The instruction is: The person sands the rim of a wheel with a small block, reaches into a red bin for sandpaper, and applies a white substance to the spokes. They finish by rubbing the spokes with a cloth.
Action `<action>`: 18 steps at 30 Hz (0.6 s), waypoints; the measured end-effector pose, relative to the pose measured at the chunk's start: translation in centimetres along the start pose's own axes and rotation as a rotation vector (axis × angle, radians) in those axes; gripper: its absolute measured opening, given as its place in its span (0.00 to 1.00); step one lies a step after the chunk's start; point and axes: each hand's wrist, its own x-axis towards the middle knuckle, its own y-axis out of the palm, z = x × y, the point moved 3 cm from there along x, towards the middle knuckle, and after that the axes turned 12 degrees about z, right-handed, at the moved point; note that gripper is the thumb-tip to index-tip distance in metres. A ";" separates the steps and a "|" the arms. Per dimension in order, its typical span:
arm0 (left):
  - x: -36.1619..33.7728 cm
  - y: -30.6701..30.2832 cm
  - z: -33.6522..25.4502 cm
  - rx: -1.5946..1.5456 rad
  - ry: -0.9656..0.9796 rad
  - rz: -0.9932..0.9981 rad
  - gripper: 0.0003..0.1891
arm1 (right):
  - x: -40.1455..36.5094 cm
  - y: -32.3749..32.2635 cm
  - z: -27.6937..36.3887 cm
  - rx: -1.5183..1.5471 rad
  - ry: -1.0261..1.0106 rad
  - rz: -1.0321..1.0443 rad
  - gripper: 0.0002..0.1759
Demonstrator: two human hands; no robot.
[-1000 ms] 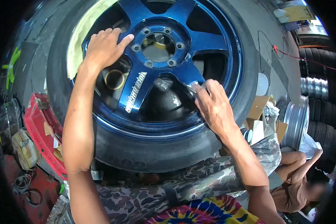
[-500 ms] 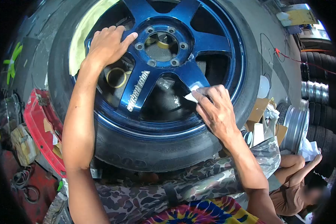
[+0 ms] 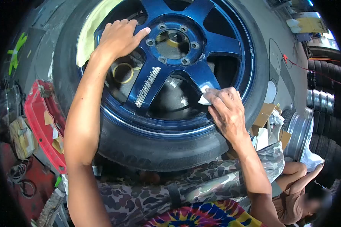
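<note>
A blue six-spoke wheel (image 3: 225, 44) lies face up in front of me, with a black tyre (image 3: 151, 153) around it. My left hand (image 3: 121, 38) rests on the left spoke, thumb stretched toward the hub and fingers laid over the spoke, their tips partly hidden. In my right hand (image 3: 227, 106) a small folded white sheet (image 3: 204, 99) is pinched against the outer end of the lower right spoke. White lettering (image 3: 147, 87) runs along the lower left spoke. Pale yellow masking paper (image 3: 86, 39) covers part of the rim's left edge.
A tape roll (image 3: 123, 73) shows through the spokes. Left of the tyre is a red panel (image 3: 41, 117); on the right are a cardboard box (image 3: 264, 115), a silver wheel (image 3: 299, 132) and stacked tyres (image 3: 326, 121). Another person (image 3: 291, 204) sits at lower right, holding a white cloth (image 3: 312, 157).
The view has shifted, so the wheel and both hands appear slightly farther right and higher or lower. My left hand stays on its spoke; the right still presses the white sheet to the same spoke.
</note>
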 end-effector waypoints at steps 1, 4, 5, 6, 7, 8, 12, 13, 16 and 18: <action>0.1 0.0 -0.1 0.006 0.000 0.003 0.34 | 0.2 0.0 0.0 0.001 0.002 0.001 0.24; 0.1 -0.1 -0.1 -0.013 0.028 -0.024 0.34 | 0.2 0.2 0.1 -0.034 0.003 0.034 0.27; 0.0 0.0 0.1 -0.012 0.019 -0.025 0.34 | 0.0 0.3 0.1 -0.033 -0.007 0.035 0.27; -0.1 -0.1 -0.2 0.004 0.007 -0.015 0.34 | -0.2 0.4 0.1 -0.037 -0.001 0.018 0.27; -0.1 -0.2 -0.4 0.018 0.000 -0.005 0.34 | -0.4 0.3 0.1 -0.044 0.009 0.001 0.27; 0.1 -0.5 -0.5 0.029 -0.016 0.036 0.35 | 0.1 0.1 0.2 -0.036 0.002 -0.007 0.27; 0.3 -0.4 -0.3 0.003 -0.006 0.021 0.34 | 0.3 0.1 0.4 -0.058 0.010 0.019 0.28; 0.3 -0.4 -0.3 0.015 -0.003 0.026 0.35 | 0.2 0.2 0.3 -0.056 0.001 0.021 0.28; 0.1 0.1 -0.2 0.021 0.011 -0.005 0.34 | 0.3 0.3 0.3 -0.053 0.012 0.006 0.28; 0.2 -0.1 -0.3 0.011 0.035 -0.072 0.33 | 0.6 0.3 0.4 -0.045 0.013 0.004 0.28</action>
